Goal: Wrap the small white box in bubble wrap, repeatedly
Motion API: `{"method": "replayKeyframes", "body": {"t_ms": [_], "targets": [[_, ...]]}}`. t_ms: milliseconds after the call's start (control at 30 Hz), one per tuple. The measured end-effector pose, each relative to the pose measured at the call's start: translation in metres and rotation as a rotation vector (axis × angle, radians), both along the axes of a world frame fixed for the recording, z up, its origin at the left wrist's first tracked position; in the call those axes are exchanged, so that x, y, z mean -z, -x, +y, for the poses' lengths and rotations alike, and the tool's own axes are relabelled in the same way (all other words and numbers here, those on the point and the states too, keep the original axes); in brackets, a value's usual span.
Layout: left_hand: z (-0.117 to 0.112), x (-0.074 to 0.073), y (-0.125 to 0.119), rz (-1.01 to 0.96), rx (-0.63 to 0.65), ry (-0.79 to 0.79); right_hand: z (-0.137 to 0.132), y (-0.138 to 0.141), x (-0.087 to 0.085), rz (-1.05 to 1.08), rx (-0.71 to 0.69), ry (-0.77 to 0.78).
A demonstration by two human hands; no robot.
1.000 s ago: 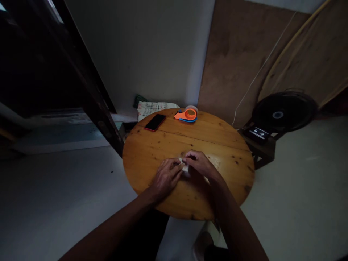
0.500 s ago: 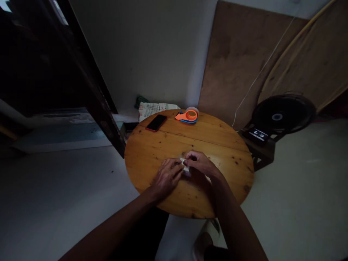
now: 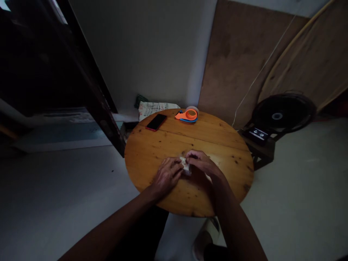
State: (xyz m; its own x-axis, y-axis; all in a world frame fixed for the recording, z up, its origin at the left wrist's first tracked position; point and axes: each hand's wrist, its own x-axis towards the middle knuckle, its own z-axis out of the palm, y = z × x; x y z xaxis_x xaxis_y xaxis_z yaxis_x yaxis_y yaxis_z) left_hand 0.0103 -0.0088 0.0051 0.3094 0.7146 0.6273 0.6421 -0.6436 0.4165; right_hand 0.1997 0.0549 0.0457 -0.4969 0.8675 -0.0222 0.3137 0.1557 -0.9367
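A small whitish, box-like packet [image 3: 186, 168] lies on the round wooden table [image 3: 174, 145], partly covered by fingers; its exact kind is hard to make out in the dim light. My left hand [image 3: 169, 174] holds it from the left, fingers closed over its side and top. At its upper right edge, the curled thumb and fingers of my right hand [image 3: 200, 161] pinch at it. Whether the right fingertips grip a flap or only touch the surface does not show.
Toward the far edge of the table are a phone [image 3: 156, 122] with a red rim and an orange tape dispenser [image 3: 187, 115]. A black fan [image 3: 282, 114] and a lit screen [image 3: 258, 134] stand on a dark stool at the right. A printed sack [image 3: 154, 107] lies behind the table.
The right fingers have lifted slightly away from the packet's top, so more of its whitish surface shows. My left hand stays in nearly the same place.
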Motion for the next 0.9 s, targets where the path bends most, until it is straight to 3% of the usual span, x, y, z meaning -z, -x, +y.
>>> {"method": "replayKeyframes", "body": {"t_ms": [900], "targets": [[0.0019,0.0021,-0.0012,-0.091,-0.034,0.076,0.0016,0.0009,0.0003,0.037,0.064,-0.039]]}}
